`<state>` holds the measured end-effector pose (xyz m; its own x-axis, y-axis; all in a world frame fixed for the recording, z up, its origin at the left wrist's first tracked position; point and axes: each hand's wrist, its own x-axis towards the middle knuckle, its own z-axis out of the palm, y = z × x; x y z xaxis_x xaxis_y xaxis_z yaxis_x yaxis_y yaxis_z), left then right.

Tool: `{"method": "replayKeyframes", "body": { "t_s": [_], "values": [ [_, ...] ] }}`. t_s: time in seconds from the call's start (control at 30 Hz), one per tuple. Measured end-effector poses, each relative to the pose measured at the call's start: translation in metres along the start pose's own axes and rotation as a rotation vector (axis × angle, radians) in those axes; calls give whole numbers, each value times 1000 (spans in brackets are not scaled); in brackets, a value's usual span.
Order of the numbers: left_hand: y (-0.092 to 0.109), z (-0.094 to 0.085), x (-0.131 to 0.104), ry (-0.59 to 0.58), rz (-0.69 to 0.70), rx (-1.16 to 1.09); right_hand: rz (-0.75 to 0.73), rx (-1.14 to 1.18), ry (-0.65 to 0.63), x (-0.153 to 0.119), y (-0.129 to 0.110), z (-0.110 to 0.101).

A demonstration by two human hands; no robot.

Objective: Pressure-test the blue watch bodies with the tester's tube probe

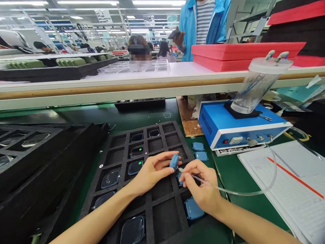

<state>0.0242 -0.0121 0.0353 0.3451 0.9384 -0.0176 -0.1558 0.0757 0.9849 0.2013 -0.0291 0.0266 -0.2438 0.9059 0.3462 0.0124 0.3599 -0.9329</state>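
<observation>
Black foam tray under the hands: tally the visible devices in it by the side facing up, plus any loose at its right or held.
Dark-screen devices in the tray: 7
Blue-side-up devices in the tray: 2 (one partly hidden)
Loose blue devices: 2
Device in the left hand: 1
Total in view: 12

Left fingers (164, 156) and right fingers (193, 165) in 2 pinches, close together

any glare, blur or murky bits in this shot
Head view: ceiling lights glare white along the top; head view: black foam stack at left falls dark, little detail; head view: left hand, right hand and small blue device look fairly sharp; head view: one background face is pixelated.
</observation>
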Motion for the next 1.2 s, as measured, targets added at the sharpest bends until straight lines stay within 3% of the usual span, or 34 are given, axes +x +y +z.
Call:
{"method": "replayKeyframes", "body": {
  "t_s": [0.17, 1.2],
  "values": [
    [2, 1, -1, -12, -29, 1, 47, 56, 44, 3, 0, 0],
    [2, 0, -2, -56, -71, 9, 75, 98, 16, 4, 1, -2]
  ]
}}
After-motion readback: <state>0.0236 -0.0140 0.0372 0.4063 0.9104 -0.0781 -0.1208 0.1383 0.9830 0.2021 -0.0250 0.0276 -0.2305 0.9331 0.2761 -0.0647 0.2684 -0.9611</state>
